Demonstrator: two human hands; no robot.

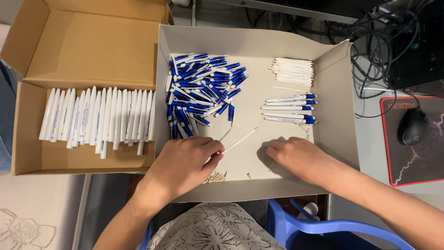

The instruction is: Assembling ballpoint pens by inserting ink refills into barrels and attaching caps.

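A: Refill [239,141], thin and white, pinched at its near end by the left hand [185,162], thumb and forefinger closed on it; the tip slants up and away over the tray floor [249,159].

B: And the right hand [296,155]?

A: Palm down on the tray, fingers curled. Whether anything sits under them, I cannot tell. Small springs [215,176] peek out beside the left thumb, partly hidden.

B: Farther out?

A: A few assembled pens [290,109] lie in a row beyond the right hand, a heap of blue-and-white pen parts [203,90] beyond the left, a stack of white refills [293,71] at the far side. White barrels [99,118] fill the cardboard box [27,159] on the left.
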